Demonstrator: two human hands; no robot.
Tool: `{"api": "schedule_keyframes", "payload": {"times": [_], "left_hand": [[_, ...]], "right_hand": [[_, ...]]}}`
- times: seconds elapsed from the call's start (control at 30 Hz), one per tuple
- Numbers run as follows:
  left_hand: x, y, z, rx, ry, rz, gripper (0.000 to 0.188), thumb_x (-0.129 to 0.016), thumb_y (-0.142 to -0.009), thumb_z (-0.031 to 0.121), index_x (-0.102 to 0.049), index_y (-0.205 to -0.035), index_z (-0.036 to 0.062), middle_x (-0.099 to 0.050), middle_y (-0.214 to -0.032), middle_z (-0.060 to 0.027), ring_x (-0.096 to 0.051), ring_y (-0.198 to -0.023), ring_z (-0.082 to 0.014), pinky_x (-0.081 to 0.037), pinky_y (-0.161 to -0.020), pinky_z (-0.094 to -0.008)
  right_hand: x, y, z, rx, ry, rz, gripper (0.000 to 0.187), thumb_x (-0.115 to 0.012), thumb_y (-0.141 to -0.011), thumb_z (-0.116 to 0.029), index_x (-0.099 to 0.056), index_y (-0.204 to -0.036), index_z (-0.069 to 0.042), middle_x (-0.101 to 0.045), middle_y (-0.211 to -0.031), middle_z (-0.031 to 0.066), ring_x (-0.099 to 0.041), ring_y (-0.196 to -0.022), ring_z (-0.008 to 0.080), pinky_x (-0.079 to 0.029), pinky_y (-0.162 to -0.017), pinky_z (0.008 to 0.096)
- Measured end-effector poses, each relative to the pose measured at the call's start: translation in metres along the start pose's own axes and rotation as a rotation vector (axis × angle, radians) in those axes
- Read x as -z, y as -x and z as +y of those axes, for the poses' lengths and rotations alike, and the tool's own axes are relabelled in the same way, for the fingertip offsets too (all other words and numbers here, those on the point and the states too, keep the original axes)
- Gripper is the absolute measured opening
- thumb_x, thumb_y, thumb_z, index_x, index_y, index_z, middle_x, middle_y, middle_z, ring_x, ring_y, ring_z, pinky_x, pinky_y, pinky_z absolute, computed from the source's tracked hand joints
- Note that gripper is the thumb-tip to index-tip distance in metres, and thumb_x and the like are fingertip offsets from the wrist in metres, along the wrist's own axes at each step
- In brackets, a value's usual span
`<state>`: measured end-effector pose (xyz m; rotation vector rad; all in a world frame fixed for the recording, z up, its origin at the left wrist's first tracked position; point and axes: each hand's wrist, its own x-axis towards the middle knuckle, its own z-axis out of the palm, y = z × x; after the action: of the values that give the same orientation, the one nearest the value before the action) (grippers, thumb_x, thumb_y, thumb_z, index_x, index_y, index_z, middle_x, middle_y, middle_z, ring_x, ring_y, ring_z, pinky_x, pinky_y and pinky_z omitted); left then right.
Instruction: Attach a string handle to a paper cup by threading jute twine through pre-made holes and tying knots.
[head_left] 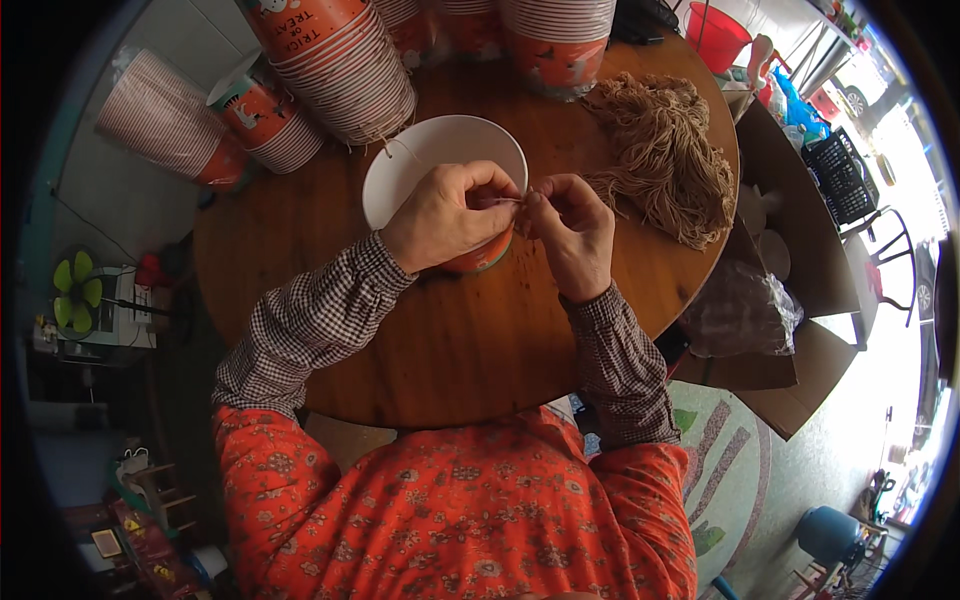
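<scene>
A paper bucket (pixel 428 150) with a white inside and an orange outer wall is tilted on the table, its mouth facing up toward me. At its right rim my left hand (pixel 452 215) and my right hand (pixel 574 232) meet, fingertips nearly touching. Both hands are closed in a pinch on a thin string (pixel 512 201), most of which the fingers hide. On the opposite side of the rim, a short piece of string (pixel 402 147) sticks out. A loose bundle of tan strings (pixel 665 150) lies to the right of my hands.
Stacked orange-and-white buckets (pixel 335 75) stand along the back left of the round wooden table (pixel 470 370), with wrapped stacks (pixel 558 45) further back. Past the right edge is an open cardboard box (pixel 815 230) with a plastic bag (pixel 745 315). A green fan (pixel 78 290) stands left.
</scene>
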<state>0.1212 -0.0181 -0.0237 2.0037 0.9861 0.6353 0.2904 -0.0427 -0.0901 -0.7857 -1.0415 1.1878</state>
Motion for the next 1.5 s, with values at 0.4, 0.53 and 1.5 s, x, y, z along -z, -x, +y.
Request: {"api": "schedule_keyframes", "payload": {"times": [0.4,0.53,1.5], "left_hand": [[-0.003,-0.004,0.0,0.046,0.092,0.066,0.012,-0.063,-0.086,0.007,-0.061,-0.091,-0.0032,-0.063,-0.063,-0.0002,-0.056,-0.056,-0.0033,-0.046,-0.054,-0.0214],[-0.001,-0.003,0.004,0.081,0.063,0.061,0.012,-0.063,-0.085,0.008,-0.061,-0.089,-0.0028,-0.061,-0.06,0.0006,-0.054,-0.055,-0.0022,-0.043,-0.051,-0.0212],[-0.004,-0.004,-0.003,0.074,0.207,0.055,0.015,-0.066,-0.088,0.008,-0.061,-0.098,-0.0021,-0.061,-0.064,0.002,-0.054,-0.058,-0.0005,-0.043,-0.053,-0.0188]], "right_hand": [[0.001,-0.001,-0.003,-0.04,-0.124,-0.027,0.009,-0.061,-0.09,-0.008,-0.059,-0.091,0.001,-0.063,-0.081,0.002,-0.057,-0.07,0.0056,-0.048,-0.06,0.0206],[0.007,-0.004,-0.002,-0.168,-0.265,-0.039,0.011,-0.06,-0.091,-0.011,-0.059,-0.09,-0.001,-0.064,-0.081,0.0033,-0.058,-0.068,0.0077,-0.048,-0.059,0.0221],[0.011,-0.003,-0.008,-0.103,-0.062,-0.081,0.009,-0.061,-0.093,-0.01,-0.062,-0.093,-0.001,-0.066,-0.079,0.004,-0.06,-0.066,0.0087,-0.046,-0.054,0.0207]]}}
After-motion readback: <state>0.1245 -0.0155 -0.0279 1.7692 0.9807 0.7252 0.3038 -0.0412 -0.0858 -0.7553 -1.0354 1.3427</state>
